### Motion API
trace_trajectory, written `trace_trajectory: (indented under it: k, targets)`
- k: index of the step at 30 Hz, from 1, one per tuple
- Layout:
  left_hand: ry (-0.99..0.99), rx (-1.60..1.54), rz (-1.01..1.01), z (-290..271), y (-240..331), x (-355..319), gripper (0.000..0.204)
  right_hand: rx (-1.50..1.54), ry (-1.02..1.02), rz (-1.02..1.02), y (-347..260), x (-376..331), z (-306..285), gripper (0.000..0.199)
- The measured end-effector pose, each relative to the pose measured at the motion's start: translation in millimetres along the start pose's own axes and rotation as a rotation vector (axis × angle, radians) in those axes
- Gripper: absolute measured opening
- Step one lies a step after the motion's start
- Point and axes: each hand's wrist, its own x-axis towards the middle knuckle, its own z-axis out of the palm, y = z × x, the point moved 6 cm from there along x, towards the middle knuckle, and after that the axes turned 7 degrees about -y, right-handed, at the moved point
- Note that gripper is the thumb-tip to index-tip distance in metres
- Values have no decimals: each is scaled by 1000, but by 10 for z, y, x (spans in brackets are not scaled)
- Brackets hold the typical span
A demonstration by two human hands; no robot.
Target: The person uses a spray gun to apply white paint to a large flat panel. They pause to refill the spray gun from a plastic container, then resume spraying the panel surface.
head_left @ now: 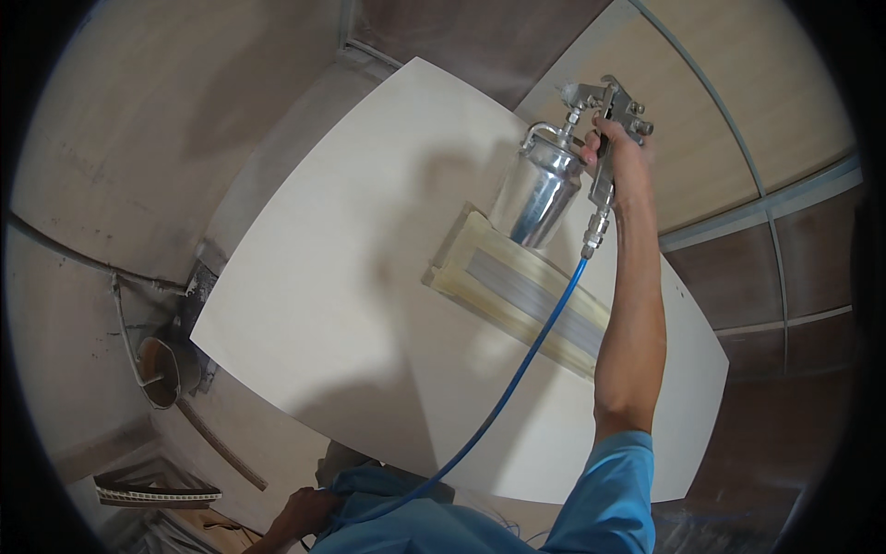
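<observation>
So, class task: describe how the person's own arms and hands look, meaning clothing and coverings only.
The right arm is bare from wrist to above the elbow, where a short blue sleeve begins. The right hand wears no glove, and no watch or band shows. The left hand is also bare, low in the picture beside blue clothing; its sleeve cannot be made out.

The single view comes from a fisheye camera on the person's head, looking steeply down over a large white panel (369, 305) close below. The right arm runs up from the lower edge to the right hand (616, 152), and straight edges bow toward the dark circular rim.
</observation>
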Motion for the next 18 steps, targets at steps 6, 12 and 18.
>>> trace_trajectory:
  k: [6, 12, 18]
  targets:
    - [18, 38, 23, -162, 53, -3, 22, -149, 104, 63, 16, -239, -566, 10]
    - [-172, 188, 37, -108, 396, 349, 26, -373, 343, 56, -119, -1039, -2115, 10]
    - [-115, 227, 16, 334, 1116, 685, 21, -631, 492, 96, -508, -2050, -3789, 7]
